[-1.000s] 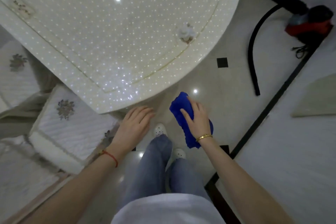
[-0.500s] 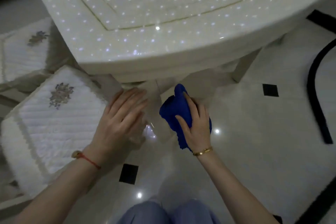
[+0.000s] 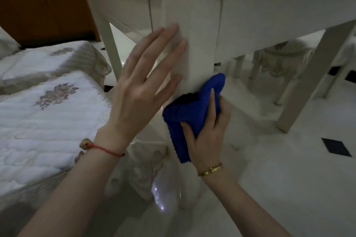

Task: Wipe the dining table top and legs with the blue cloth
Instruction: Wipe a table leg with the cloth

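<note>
Under the table on the glossy white tiled floor (image 3: pixel 269 179), our right hand (image 3: pixel 210 132) grips the bunched ribbed blue cloth (image 3: pixel 192 113) against the upright square white table leg (image 3: pixel 198 48), whose long axis runs up frame centre, while our left hand (image 3: pixel 142 90) rests spread just above-left.

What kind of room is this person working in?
Most likely a home dining room, seen from low down: a white table leg, cushioned chair seats with flower embroidery, and a glossy tiled floor with black diamond insets.

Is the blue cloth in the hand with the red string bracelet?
No, the blue cloth is in the right hand, which wears a gold bangle.
</note>
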{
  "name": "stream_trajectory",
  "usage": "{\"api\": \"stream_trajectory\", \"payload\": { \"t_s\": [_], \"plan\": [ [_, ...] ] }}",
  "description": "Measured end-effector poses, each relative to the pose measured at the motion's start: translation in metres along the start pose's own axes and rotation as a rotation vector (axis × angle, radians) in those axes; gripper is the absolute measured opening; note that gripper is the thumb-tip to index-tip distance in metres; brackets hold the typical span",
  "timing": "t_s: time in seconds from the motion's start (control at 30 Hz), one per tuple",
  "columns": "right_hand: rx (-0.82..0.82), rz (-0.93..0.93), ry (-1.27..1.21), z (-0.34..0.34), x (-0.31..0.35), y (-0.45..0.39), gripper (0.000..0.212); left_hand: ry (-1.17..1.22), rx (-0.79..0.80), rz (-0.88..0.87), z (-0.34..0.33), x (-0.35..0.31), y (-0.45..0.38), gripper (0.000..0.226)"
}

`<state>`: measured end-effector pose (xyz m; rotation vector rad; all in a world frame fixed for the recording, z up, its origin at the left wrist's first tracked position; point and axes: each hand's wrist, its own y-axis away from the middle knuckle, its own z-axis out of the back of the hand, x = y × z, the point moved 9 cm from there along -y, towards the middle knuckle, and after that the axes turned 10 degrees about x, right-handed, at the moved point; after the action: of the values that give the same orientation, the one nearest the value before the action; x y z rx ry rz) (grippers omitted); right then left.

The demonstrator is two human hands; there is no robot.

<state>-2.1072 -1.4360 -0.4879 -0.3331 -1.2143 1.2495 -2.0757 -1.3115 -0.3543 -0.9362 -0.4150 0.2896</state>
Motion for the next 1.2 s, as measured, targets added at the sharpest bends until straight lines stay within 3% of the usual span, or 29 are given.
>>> {"api": "stream_trajectory", "payload": {
  "t_s": [0.2, 0.47, 0.67, 0.9, 1.1, 1.2],
  "plan": [
    [0.007, 0.015, 0.241, -0.009, -0.007, 0.033, 0.069, 0.082, -0.021, 0.060, -0.001, 0.005, 0.004, 0.045],
    [-0.224, 0.172, 0.319, 0.014, 0.043, -0.020, 0.067, 0.121, 0.031, 0.005, 0.005, 0.011, 0.001, 0.046],
    [-0.007, 0.015, 0.332, -0.022, -0.005, 0.055, 0.076, 0.141, 0.085, 0.015, -0.003, 0.006, 0.004, 0.058],
    [-0.184, 0.021, 0.254, -0.001, 0.029, -0.001, 0.075, 0.189, 0.092, 0.027, -0.007, 0.007, 0.004, 0.058],
    [0.008, -0.049, 0.285, -0.032, -0.018, 0.070, 0.072, 0.167, 0.092, 0.041, -0.006, 0.002, 0.006, 0.058],
    [-0.027, -0.044, 0.225, -0.020, -0.005, 0.054, 0.074, 0.150, 0.105, 0.070, -0.009, -0.001, 0.012, 0.058]
  ]
}}
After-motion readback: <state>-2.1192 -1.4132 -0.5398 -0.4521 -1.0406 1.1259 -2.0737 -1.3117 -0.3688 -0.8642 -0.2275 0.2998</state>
